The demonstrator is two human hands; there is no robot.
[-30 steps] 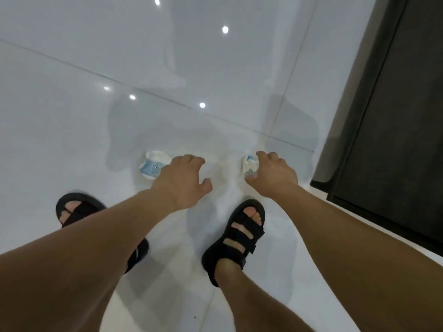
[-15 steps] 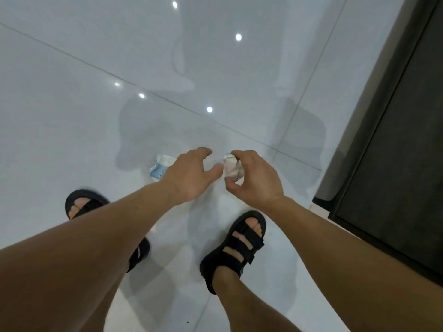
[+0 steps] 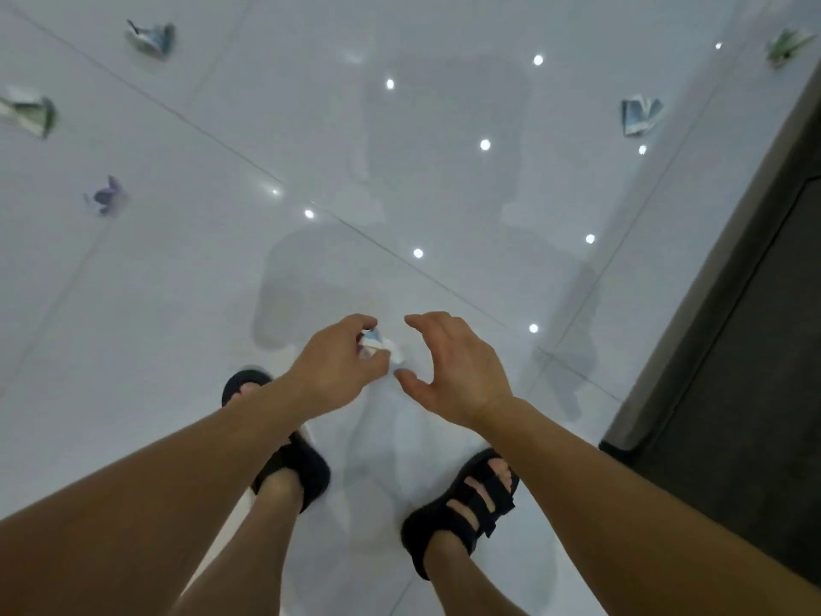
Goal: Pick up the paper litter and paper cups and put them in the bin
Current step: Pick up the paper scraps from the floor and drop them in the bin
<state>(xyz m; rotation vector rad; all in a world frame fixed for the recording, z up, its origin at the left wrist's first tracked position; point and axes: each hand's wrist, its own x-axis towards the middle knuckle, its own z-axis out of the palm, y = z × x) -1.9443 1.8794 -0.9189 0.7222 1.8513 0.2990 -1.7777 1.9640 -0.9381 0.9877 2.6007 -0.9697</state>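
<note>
Nothing here can be read. The paper (image 3: 381,346) gripped in the left hand (image 3: 337,371) bears blue print, but it is too blurred to make out any letters. The scraps (image 3: 639,116) lying well beyond the left hand show blue, green and purple patches, which are also too small and blurred to read.

head: worn on head | faces steeply down at floor (image 3: 177,304) | close above hands, feet
</note>
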